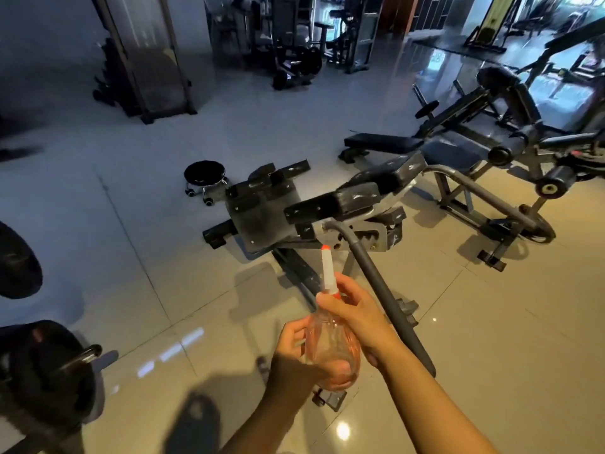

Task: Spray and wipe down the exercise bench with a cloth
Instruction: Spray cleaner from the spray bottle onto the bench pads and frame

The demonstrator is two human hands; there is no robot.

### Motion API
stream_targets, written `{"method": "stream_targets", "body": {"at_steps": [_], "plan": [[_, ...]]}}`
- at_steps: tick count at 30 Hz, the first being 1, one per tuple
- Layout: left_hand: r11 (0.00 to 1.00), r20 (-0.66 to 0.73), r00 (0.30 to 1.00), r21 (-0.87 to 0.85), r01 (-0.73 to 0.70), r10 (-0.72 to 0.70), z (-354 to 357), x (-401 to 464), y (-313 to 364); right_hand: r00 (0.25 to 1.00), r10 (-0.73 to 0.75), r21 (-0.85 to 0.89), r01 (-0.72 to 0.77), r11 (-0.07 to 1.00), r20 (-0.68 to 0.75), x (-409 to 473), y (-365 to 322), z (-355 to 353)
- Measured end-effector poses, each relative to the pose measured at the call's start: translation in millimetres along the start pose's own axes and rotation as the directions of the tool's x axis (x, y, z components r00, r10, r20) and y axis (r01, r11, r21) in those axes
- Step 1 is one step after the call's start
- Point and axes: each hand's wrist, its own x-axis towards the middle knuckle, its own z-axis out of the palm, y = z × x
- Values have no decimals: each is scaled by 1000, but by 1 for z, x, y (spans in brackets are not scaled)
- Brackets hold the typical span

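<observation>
A clear pinkish spray bottle (330,350) with a white and orange nozzle (326,268) is held low in the middle of the view. My left hand (296,350) cups its body from the left. My right hand (355,314) grips the neck just under the nozzle, which points away toward the bench. The black padded exercise bench (357,191) stands on the floor just beyond the nozzle, with a grey metal handle bar (386,296) running down past my right wrist. No cloth is visible.
A small round wheeled stool (205,175) stands left of the bench. Another padded machine (510,103) sits at the right. Weight plates on a bar (49,365) crowd the lower left. More gym machines (294,44) line the far side across the tiled floor.
</observation>
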Motion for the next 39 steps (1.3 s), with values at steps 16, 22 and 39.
{"method": "stream_targets", "body": {"at_steps": [16, 22, 39], "plan": [[984, -248, 959, -148, 104, -139, -74, 65, 42, 982, 187, -82, -187, 979, -14, 121, -29, 75], [999, -309, 950, -4, 45, -44, -58, 85, 39, 983, 88, -55, -80, 995, 163, 124, -43, 52], [999, -519, 854, 10, 39, -28, 315, 117, 3, 936, 217, 137, -262, 955, 276, 91, -44, -293]]}}
